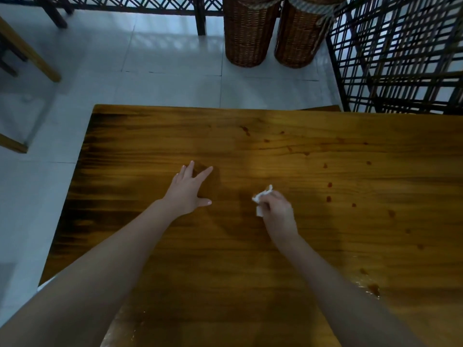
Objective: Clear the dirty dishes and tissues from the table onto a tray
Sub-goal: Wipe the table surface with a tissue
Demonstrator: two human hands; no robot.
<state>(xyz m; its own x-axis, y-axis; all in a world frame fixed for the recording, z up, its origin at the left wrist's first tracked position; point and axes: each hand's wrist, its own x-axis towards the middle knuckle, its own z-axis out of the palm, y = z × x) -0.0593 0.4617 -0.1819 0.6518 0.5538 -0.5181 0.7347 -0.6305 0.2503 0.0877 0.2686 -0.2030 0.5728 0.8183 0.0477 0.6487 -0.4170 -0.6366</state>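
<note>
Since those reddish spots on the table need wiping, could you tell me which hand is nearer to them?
Right. The right hand, gripping a tissue, lies just left of the spots. The left hand rests flat farther left, beyond the right one.

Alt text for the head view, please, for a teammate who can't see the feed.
The right hand grips a crumpled white tissue over a wooden table, while the left hand lies open beside it, fingers spread. Dark reddish spots dot the table's right side; two wicker baskets stand on the tiled floor beyond.
</note>
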